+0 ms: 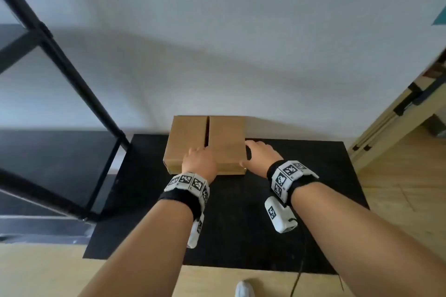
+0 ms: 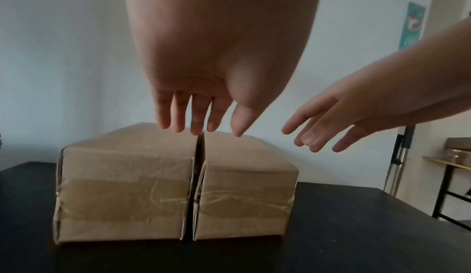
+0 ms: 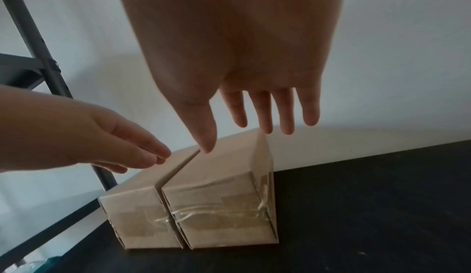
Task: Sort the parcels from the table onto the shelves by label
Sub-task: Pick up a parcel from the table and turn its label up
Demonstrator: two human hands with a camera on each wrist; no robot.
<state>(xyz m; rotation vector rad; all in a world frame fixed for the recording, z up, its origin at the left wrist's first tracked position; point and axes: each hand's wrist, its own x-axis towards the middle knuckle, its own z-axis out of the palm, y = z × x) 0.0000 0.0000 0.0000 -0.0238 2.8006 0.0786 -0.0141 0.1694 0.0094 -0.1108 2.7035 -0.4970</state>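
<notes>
Leftmost, a black shelf frame (image 1: 60, 67) stands beside the black table (image 1: 301, 200). Two brown parcels sit touching side by side on the table: the left parcel (image 1: 185, 142) lies under the fingers (image 2: 178, 114) of the left hand (image 1: 199, 161), straight and slightly spread, holding nothing. The right parcel (image 1: 226, 142) is just beside the right hand (image 1: 259, 155), fingers (image 3: 262, 112) straight and apart. Only the wrist views show the taped ends. No label can be made out in any view.
</notes>
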